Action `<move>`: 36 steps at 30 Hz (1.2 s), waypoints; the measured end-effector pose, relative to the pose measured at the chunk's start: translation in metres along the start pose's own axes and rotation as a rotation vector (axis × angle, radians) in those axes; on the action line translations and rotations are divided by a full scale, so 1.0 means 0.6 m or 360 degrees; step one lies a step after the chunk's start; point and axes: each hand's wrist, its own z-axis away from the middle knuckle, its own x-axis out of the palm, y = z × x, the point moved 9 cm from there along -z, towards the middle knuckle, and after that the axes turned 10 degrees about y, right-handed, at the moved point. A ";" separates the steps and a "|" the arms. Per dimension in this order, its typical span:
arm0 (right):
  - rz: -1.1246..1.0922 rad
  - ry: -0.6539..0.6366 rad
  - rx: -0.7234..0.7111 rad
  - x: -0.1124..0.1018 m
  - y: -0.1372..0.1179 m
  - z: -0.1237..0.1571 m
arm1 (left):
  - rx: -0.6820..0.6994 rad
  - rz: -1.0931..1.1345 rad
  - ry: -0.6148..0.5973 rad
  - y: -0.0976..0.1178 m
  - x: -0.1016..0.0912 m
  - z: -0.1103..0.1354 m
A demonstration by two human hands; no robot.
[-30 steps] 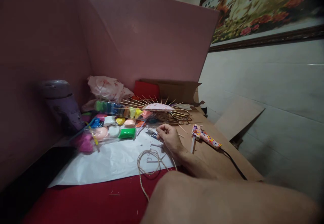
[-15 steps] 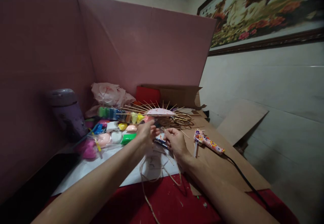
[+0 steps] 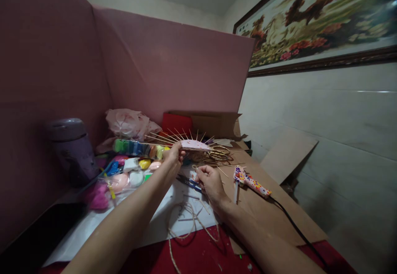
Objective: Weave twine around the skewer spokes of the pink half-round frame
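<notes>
My left hand (image 3: 174, 158) is closed on the left end of a pale pink half-round piece (image 3: 196, 144), from which thin wooden sticks fan out at the back. To its right, my right hand (image 3: 211, 179) pinches a small loop at the end of the twine (image 3: 192, 220). From there the twine trails down in loose curls over the white paper and the red cloth. Dark-bladed scissors with blue on them (image 3: 192, 184) lie on the paper between my hands, partly behind the right one.
Packets of coloured clay (image 3: 128, 179) and a purple bottle (image 3: 72, 152) stand on the left. A flower-patterned glue gun (image 3: 252, 182) with a black cord lies on brown cardboard (image 3: 263, 220) at right. Coiled material (image 3: 221, 154) sits behind my right hand.
My left hand has moved up and taken hold of the half-round piece. My right hand still pinches the twine. The view has tilted slightly upward and turned right.
</notes>
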 end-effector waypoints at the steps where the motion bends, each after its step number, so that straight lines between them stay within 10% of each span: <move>1: -0.0003 -0.0006 0.0001 0.001 0.000 0.000 | 0.0003 -0.0024 0.0049 0.000 -0.002 -0.003; 7: -0.0036 -0.0036 -0.0028 0.001 -0.001 -0.004 | 0.0161 0.0012 0.0021 0.020 -0.004 0.009; 16: 0.0003 -0.0054 -0.0123 0.002 -0.006 -0.006 | 0.0490 0.0401 -0.0646 0.091 0.016 0.067; 28: 0.0337 -0.0117 -0.0491 0.018 -0.039 0.022 | 0.0384 0.0650 -0.0296 0.141 -0.025 0.055; 36: 0.0052 -0.0033 -0.0170 0.001 -0.024 0.003 | 0.0083 0.0612 0.0047 0.112 -0.049 0.034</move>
